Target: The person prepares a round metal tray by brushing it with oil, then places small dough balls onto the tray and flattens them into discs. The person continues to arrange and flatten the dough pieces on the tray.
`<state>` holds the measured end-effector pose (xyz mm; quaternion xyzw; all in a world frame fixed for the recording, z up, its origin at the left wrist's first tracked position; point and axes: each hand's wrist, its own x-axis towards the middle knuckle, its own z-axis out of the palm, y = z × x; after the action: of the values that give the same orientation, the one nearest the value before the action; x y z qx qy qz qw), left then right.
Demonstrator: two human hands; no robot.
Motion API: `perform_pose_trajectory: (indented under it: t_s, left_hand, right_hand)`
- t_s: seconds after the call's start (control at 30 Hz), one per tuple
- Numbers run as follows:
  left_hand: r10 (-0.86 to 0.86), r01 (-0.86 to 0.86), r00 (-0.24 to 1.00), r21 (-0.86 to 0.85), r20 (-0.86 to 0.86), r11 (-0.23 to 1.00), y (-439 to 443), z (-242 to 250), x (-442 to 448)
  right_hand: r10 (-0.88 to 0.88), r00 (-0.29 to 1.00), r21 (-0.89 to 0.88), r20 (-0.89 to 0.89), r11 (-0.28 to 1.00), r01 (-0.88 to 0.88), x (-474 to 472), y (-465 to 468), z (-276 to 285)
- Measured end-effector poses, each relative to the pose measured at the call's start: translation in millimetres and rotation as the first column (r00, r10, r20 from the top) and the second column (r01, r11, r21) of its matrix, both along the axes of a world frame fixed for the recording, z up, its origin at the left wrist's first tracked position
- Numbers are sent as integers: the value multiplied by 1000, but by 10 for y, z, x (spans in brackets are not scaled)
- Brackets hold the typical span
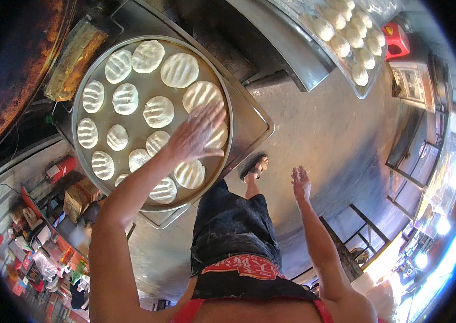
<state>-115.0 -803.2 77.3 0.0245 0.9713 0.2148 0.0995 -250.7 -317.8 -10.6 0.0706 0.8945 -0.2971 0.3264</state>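
A large round metal pan (195,194) holds several flattened dough rounds, most with finger-like grooves across the top. My left hand (197,135) is palm down over its right side, fingers stretched out and thumb spread. It partly covers one dough round (217,137), and its fingertips overlap the lower edge of a grooved round (200,95); whether the palm presses down is hidden. Another grooved round (190,174) lies just below the thumb. Away from the pan, my right hand (301,181) hangs above the floor with loosely bent fingers, pale as if floured, and holds nothing.
Under the pan is a rectangular metal tray (252,125). At upper right, a tray (360,93) bears several dough balls (349,36) beside a metal counter edge (312,76). A rusty curved metal surface (22,76) stands at left. Dark metal frames (369,226) stand at right.
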Motion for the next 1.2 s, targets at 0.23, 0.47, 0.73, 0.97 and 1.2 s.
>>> perform_pose_trajectory:
  t_s: [0.23,0.47,0.73,0.97,1.2]
  left_hand:
    - [-10,10,1000,-3,27,1000,505,42,434]
    - [309,-306,948,50,-73,951,183,144,441]
    - [547,-570,821,-196,-164,798,-434,-82,548]
    - [588,-600,799,-124,-121,790,-364,-162,500]
    - [759,-769,636,-197,-140,608,-940,-10,621]
  right_hand:
    - [45,999,52,-11,998,-45,50,258,-175]
    - [-92,994,-51,51,994,95,35,36,120]
    - [71,995,24,72,997,-73,-152,-92,103]
    - [70,994,-94,88,994,-61,-233,-438,213]
    - [54,993,-86,102,995,-45,-208,-599,262]
